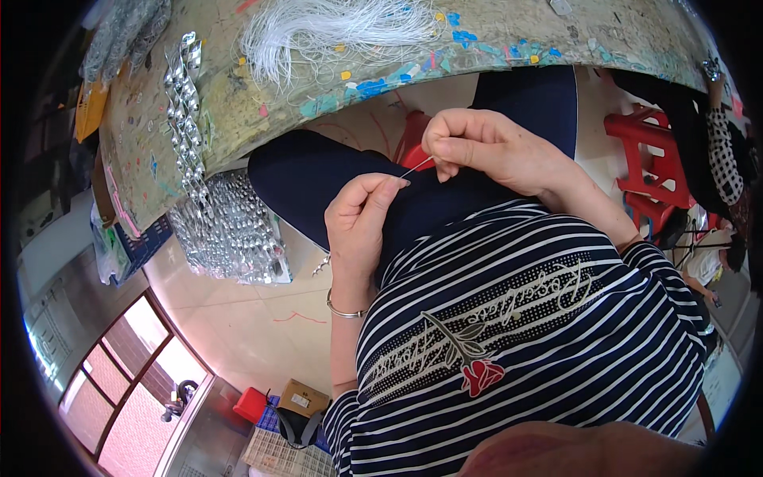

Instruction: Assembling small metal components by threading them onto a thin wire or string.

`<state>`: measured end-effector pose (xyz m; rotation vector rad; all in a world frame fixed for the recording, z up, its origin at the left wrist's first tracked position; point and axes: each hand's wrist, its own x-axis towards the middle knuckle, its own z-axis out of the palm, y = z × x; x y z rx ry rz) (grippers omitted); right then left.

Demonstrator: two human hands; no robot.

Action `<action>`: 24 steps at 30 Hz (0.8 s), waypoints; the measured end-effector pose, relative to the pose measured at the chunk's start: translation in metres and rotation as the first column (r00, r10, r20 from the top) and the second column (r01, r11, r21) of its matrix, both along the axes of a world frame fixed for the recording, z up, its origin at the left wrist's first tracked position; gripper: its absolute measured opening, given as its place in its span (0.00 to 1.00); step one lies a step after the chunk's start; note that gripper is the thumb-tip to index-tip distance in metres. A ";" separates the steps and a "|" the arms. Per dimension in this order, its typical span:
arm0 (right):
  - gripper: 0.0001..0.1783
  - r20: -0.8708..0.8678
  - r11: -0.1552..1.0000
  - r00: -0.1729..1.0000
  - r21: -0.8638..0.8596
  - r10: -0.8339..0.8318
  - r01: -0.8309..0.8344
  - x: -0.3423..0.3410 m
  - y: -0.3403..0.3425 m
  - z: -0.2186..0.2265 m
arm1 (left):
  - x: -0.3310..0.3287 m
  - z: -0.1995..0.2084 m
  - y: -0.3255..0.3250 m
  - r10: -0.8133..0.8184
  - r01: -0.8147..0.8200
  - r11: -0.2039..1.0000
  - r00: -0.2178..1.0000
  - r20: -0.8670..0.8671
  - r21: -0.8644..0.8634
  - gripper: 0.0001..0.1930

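From here I see a stained worktop (pixel 226 107) carrying loose white strings (pixel 318 36), twisted silver strips (pixel 184 119) and colourful scraps (pixel 373 87).

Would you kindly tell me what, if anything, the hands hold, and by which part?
A thin strand or needle, pinched by the left hand and right hand at either end of its visible stretch, its true ends unclear.

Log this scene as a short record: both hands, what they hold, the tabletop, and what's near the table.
Left hand: thumb and finger pinched together
Right hand: fingers curled, thumb pressed in
Held between them: a thin piece; needle or thread, too fine to tell
Tabletop: white thread bundle, twisted silver strips
Below table, left: more silver strips
Right side: red stool
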<state>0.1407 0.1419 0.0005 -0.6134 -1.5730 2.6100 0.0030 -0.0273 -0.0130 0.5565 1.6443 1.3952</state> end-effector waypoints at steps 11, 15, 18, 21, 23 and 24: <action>0.10 -0.010 0.999 1.000 -0.053 -0.006 0.006 0.000 -0.003 0.005 | 0.000 -0.001 -0.003 -0.032 0.032 0.999 0.999 -0.028 -0.016 0.05; 0.10 0.031 1.000 0.999 0.027 -0.015 0.014 -0.004 -0.009 -0.008 | 0.003 0.001 0.006 -0.102 0.113 0.985 0.991 -0.091 0.127 0.06; 0.11 0.049 0.993 0.999 0.121 -0.007 0.001 -0.005 -0.008 -0.007 | 0.012 0.012 0.014 0.042 -0.054 0.995 0.991 0.129 0.084 0.09; 0.10 0.055 0.961 0.998 0.270 0.042 -0.056 -0.005 -0.008 -0.012 | 0.010 0.008 0.013 -0.004 0.007 0.998 0.999 -0.053 0.063 0.10; 0.10 0.093 0.947 0.994 0.312 0.052 -0.078 -0.005 -0.008 -0.013 | 0.007 0.002 0.014 -0.032 0.076 0.991 0.934 -0.355 0.111 0.09; 0.10 0.093 0.947 0.994 0.312 0.052 -0.079 -0.005 -0.009 -0.014 | 0.006 0.000 0.015 -0.032 0.076 0.991 0.934 -0.355 0.111 0.09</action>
